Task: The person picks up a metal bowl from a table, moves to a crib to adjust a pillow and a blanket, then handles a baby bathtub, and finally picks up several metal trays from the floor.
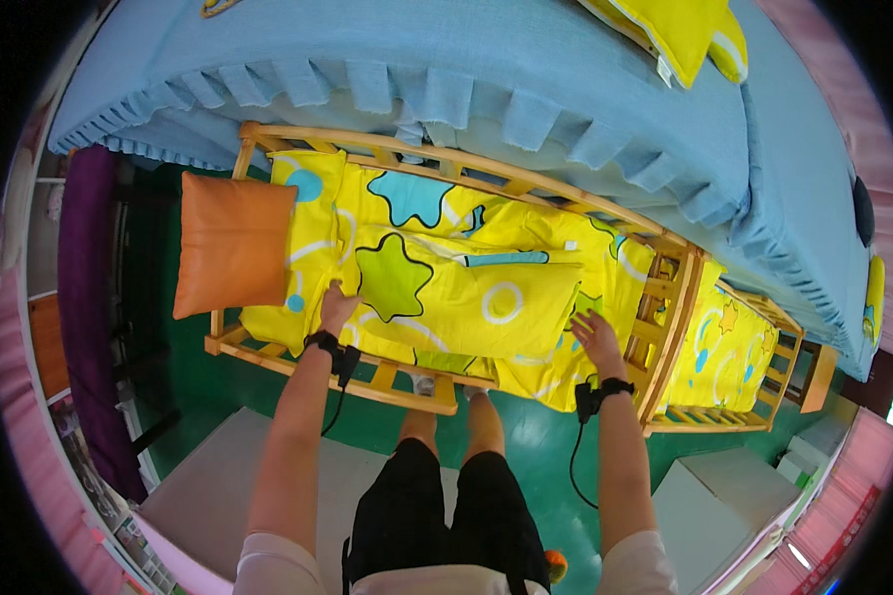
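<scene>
A small wooden cot (403,379) holds a yellow sheet and a folded yellow quilt (466,288) printed with stars and rings. My left hand (336,305) rests flat on the quilt's left edge, fingers together. Over the quilt's right end, near the cot's footboard, my right hand (595,337) lies spread with fingers apart. Both wrists wear black bands with dangling cables. An orange pillow (232,242) sits at the cot's head, to the left of my left hand.
A large bed with a light blue fringed cover (486,89) runs along the far side of the cot, with a yellow pillow (680,35) on it. A second cot (739,367) stands to the right. Green floor and grey mats (208,476) lie under my legs.
</scene>
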Demonstrator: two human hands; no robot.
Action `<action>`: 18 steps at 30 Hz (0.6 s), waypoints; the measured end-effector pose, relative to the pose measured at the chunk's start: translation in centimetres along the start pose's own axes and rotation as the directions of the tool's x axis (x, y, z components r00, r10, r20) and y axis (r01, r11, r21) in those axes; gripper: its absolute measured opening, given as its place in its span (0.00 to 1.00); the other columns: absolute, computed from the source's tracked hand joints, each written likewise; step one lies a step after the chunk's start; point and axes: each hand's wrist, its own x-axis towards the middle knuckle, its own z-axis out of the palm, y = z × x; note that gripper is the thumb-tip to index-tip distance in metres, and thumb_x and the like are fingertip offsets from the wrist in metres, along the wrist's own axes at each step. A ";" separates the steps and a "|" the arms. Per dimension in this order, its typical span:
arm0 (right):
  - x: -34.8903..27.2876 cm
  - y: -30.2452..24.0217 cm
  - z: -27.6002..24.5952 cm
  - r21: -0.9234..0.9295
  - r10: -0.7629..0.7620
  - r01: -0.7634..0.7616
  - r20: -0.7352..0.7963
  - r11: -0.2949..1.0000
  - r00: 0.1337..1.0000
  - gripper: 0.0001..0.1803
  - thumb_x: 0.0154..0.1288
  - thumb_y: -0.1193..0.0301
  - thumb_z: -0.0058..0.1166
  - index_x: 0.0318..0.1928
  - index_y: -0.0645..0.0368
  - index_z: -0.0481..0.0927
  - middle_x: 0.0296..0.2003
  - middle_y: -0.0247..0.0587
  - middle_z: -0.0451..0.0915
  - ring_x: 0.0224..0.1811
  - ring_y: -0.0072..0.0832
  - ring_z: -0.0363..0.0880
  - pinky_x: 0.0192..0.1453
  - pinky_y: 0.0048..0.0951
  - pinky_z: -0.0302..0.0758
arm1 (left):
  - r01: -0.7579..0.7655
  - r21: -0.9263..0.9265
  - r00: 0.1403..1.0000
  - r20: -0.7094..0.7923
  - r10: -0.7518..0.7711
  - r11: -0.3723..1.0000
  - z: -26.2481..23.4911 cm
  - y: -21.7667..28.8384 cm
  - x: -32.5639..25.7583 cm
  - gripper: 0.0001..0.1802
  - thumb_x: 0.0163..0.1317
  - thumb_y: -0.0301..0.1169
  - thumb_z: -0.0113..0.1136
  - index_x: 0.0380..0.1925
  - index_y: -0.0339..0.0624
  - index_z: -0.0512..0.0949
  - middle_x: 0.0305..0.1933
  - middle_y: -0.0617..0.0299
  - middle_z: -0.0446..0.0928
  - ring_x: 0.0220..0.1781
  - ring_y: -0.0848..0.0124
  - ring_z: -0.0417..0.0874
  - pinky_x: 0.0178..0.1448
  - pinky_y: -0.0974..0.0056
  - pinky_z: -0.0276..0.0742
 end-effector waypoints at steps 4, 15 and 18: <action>5.9 4.9 -1.3 -0.137 0.085 -0.075 0.072 0.988 0.994 0.24 0.59 0.69 0.49 0.55 0.61 0.61 0.48 0.46 0.69 0.48 0.37 0.71 0.50 0.33 0.70 | 0.174 0.036 0.985 0.017 -0.174 0.984 5.1 -4.1 -0.7 0.48 0.33 0.39 0.70 0.54 0.28 0.57 0.46 0.36 0.69 0.47 0.49 0.73 0.46 0.55 0.73; 11.9 12.6 -2.8 -0.923 -0.782 0.366 0.316 -0.122 0.537 0.30 0.49 0.72 0.57 0.54 0.64 0.62 0.45 0.48 0.70 0.46 0.40 0.69 0.49 0.34 0.67 | 0.557 -0.073 0.820 -0.108 -0.562 0.827 15.6 -9.3 2.3 0.63 0.31 0.54 0.71 0.60 0.29 0.46 0.59 0.42 0.57 0.57 0.54 0.64 0.58 0.57 0.63; 11.1 13.3 1.4 -0.703 -0.348 0.531 0.405 0.473 0.846 0.26 0.55 0.77 0.50 0.56 0.59 0.62 0.45 0.42 0.71 0.42 0.32 0.73 0.46 0.28 0.70 | 0.319 -0.381 0.947 0.083 -0.311 0.868 16.5 -7.8 3.2 0.58 0.36 0.50 0.71 0.59 0.27 0.49 0.56 0.43 0.60 0.54 0.58 0.67 0.54 0.62 0.66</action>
